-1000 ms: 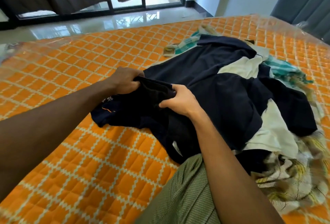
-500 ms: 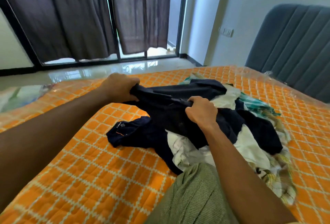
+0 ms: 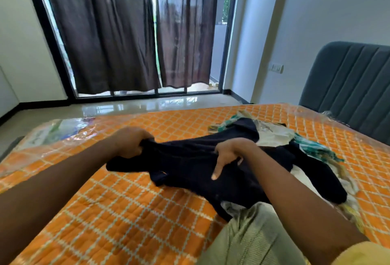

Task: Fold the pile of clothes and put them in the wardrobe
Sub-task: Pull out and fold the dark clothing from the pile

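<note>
The left grip [image 3: 128,143], a bare hand, was clenched round a bunched edge of the navy garment [image 3: 190,159]. The right grip [image 3: 229,154] grasped the same garment further along its upper edge, one finger stretched down across the cloth. The garment was spread between them over the orange quilted mattress [image 3: 118,212], its far side lying on the pile of clothes [image 3: 274,139] heaped to the right, toward the grey padded headboard [image 3: 348,87].
</note>
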